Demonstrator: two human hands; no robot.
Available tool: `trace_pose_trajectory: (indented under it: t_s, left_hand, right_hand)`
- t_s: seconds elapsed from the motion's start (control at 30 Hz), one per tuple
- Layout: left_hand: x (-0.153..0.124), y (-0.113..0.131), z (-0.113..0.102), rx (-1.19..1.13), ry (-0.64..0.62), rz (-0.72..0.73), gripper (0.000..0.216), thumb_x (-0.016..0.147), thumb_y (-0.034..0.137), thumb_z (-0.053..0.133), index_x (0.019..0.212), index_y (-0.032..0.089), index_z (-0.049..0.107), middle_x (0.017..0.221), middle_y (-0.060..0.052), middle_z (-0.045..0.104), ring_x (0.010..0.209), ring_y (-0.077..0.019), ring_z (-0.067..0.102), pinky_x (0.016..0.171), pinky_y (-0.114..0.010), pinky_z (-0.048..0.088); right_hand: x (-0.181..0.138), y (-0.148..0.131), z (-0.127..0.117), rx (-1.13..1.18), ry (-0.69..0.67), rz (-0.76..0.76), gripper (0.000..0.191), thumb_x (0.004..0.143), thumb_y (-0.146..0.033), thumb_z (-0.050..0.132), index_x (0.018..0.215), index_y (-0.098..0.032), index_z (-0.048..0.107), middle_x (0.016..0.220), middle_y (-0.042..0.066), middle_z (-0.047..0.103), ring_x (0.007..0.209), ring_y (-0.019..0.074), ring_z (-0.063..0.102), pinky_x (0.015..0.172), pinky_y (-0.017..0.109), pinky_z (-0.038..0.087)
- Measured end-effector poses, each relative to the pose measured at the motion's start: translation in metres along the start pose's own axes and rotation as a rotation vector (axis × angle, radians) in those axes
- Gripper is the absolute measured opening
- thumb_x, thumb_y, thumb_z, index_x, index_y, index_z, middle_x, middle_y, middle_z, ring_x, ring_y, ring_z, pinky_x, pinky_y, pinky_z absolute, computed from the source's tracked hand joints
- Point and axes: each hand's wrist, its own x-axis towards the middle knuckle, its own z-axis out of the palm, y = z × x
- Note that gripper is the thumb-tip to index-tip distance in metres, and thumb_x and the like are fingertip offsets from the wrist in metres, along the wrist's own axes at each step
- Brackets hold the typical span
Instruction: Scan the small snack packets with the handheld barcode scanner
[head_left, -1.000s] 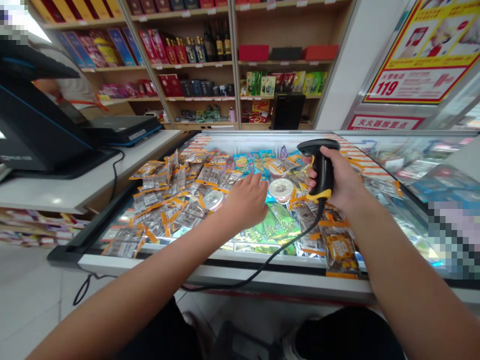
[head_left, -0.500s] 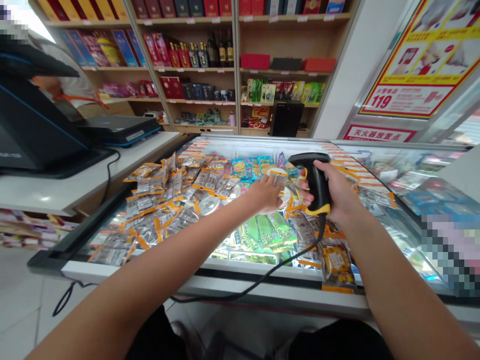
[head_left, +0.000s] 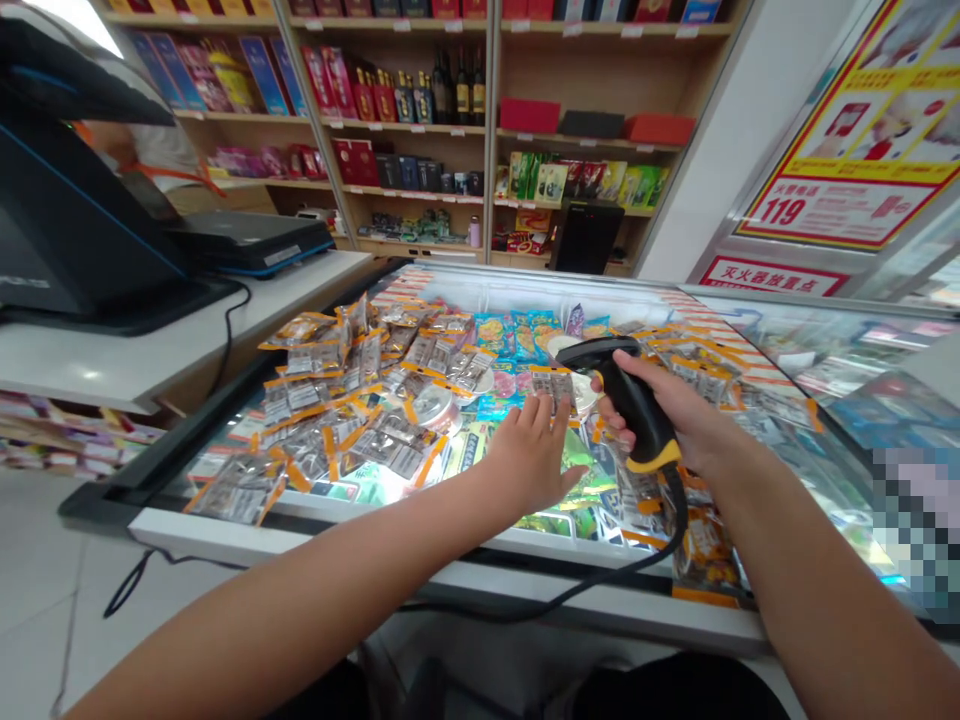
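My right hand (head_left: 679,420) grips a black and yellow barcode scanner (head_left: 626,395), its head tilted left and down toward a small orange-edged snack packet (head_left: 553,383). My left hand (head_left: 532,455) lies flat with fingers spread on the glass lid, fingertips at that packet's near edge. The scanner's black cable (head_left: 600,580) runs off the freezer's front edge. Several clear, orange-trimmed snack packets (head_left: 360,400) cover the glass to the left.
The glass-topped chest freezer (head_left: 420,555) spans the middle, with goods visible inside. A black register terminal (head_left: 82,240) stands on the white counter at left, a person partly hidden behind it. Shelves of bottles and boxes (head_left: 450,100) line the back wall. A poster (head_left: 855,150) hangs right.
My left hand drew back from the round tub area and now lies flat below a packet. The scanner has tipped down and left toward that packet. The camera shifted slightly.
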Motion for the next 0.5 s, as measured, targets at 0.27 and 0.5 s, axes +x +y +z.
trace_pose_trajectory:
  t_s: [0.27,0.5]
  left_hand:
    - [-0.0040,0.0010,-0.0075,-0.014,-0.011,-0.023,0.088,0.097,0.064,0.043,0.160,0.006,0.029,0.160,-0.024,0.041,0.148,-0.0383,0.039,0.117,-0.046,0.038]
    - [-0.0035,-0.0019,-0.0083,-0.016,-0.003,-0.018,0.087,0.096,0.065,0.043,0.160,0.007,0.031,0.158,-0.023,0.042,0.145,-0.0389,0.041,0.114,-0.047,0.039]
  right_hand:
    - [-0.0009,0.0029,0.0028,-0.055,-0.029,0.000,0.042,0.098,-0.055,0.049,0.082,-0.018,0.059,0.058,0.004,0.059,0.042,0.0137,0.053,0.038,0.023,0.045]
    - [0.0002,0.0026,-0.0003,-0.014,-0.038,-0.014,0.040,0.096,-0.058,0.053,0.091,-0.019,0.061,0.058,0.002,0.058,0.042,0.0134,0.051,0.037,0.023,0.044]
